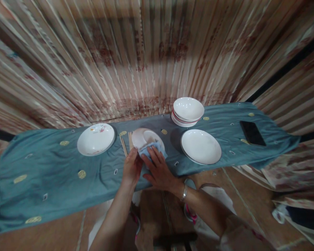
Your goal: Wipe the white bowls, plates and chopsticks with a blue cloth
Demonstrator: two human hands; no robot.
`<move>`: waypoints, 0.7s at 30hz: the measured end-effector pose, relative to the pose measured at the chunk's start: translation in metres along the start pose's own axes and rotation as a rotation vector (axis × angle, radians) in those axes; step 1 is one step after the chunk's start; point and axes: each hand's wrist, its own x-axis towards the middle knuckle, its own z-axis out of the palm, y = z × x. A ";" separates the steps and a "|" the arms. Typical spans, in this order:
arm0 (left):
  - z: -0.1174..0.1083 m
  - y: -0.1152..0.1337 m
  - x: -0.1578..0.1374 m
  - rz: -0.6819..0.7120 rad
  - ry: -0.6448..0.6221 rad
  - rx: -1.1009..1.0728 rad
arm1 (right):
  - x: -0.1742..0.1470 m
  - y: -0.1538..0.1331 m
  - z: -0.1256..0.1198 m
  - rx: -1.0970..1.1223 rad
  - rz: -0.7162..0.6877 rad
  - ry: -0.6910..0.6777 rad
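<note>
In the middle of the table, my left hand [132, 164] grips the near left rim of a white plate [139, 136], its thumb over the edge. My right hand [158, 168] presses a light blue cloth [161, 150] onto the near part of that plate, fingers laid over the cloth. The cloth and my fingers hide part of the plate's surface. Just left of the plate lie several wooden chopsticks [123, 145], partly covered near my left hand.
A teal cloth covers the long table [99, 188]. Patterned plates [95, 139] are stacked at left. White bowls [188, 109] stand stacked at back right, with white plates [201, 146] in front. A black phone [252, 133] lies far right. Curtains [151, 62] hang behind.
</note>
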 end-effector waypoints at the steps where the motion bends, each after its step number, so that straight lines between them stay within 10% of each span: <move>1: 0.001 0.000 0.000 0.008 0.008 -0.004 | 0.002 -0.001 -0.001 -0.008 -0.007 0.002; 21: 0.002 -0.007 -0.008 0.030 -0.113 0.260 | 0.031 0.018 -0.016 0.200 0.047 0.178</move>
